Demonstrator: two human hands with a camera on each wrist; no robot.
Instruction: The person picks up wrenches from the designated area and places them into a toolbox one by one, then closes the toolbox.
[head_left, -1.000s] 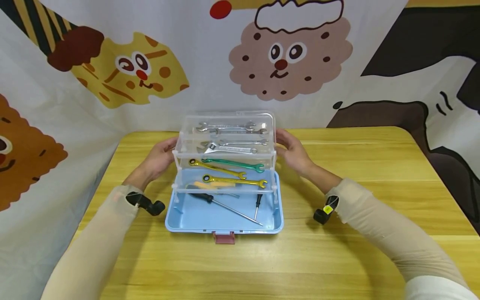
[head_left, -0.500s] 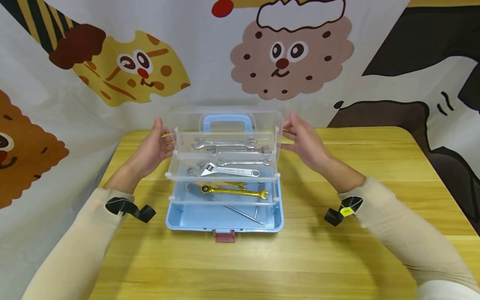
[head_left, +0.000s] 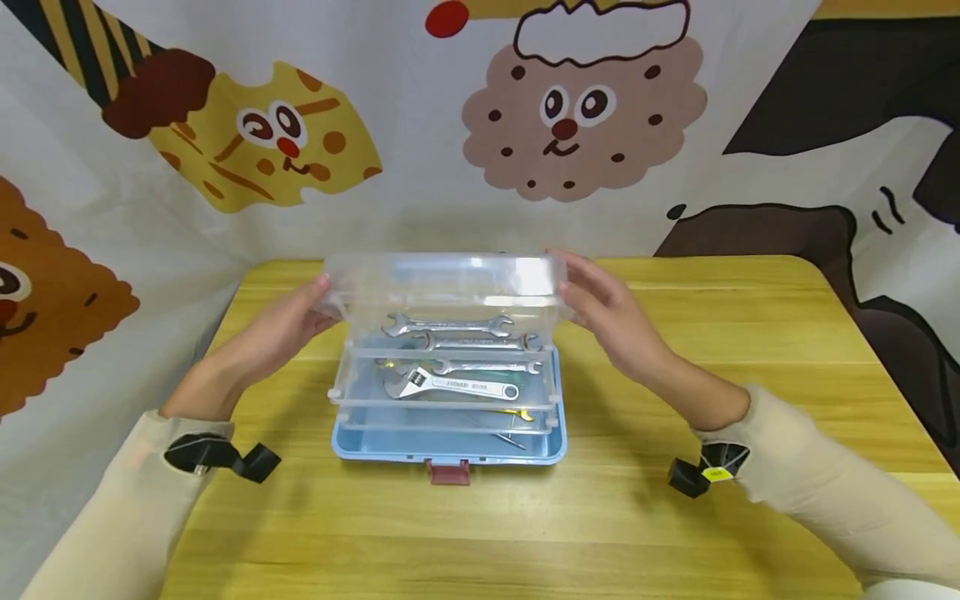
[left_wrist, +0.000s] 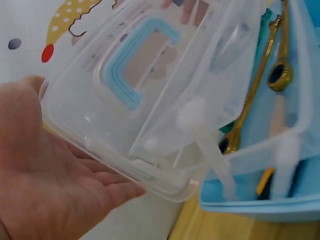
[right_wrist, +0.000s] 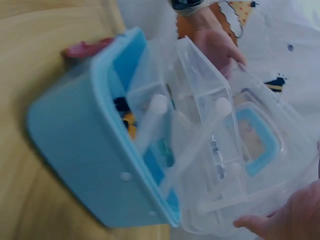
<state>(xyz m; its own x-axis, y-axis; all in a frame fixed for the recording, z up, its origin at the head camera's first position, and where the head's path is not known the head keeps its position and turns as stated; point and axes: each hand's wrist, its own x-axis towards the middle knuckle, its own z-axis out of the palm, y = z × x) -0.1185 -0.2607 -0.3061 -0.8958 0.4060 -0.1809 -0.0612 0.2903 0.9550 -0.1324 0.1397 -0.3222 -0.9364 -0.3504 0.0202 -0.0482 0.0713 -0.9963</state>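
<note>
A light-blue toolbox (head_left: 448, 457) holds clear fold-out trays (head_left: 442, 404) with silver wrenches (head_left: 448, 324), a silver adjustable wrench (head_left: 453, 386) and gold wrenches (left_wrist: 281, 75). Its clear lid (head_left: 442, 271) has a blue handle (left_wrist: 122, 60) and tilts over the trays. My left hand (head_left: 281, 321) touches the lid's left side; the left wrist view shows straight fingers (left_wrist: 107, 187) behind the plastic. On the other side, my right hand (head_left: 611, 312) holds the lid's right corner, fingers bent around it and thumb (right_wrist: 250, 223) near its edge. Screwdrivers in the base are mostly hidden.
The toolbox stands on a wooden table (head_left: 675, 525). A cloth (head_left: 420, 150) with cartoon food pictures hangs behind the table. A red latch (head_left: 449, 473) sticks out from the toolbox's front.
The lid has swung up from the back and forward. The trays have folded lower over the base, covering more of the tools. Both hands have moved along with the lid.
</note>
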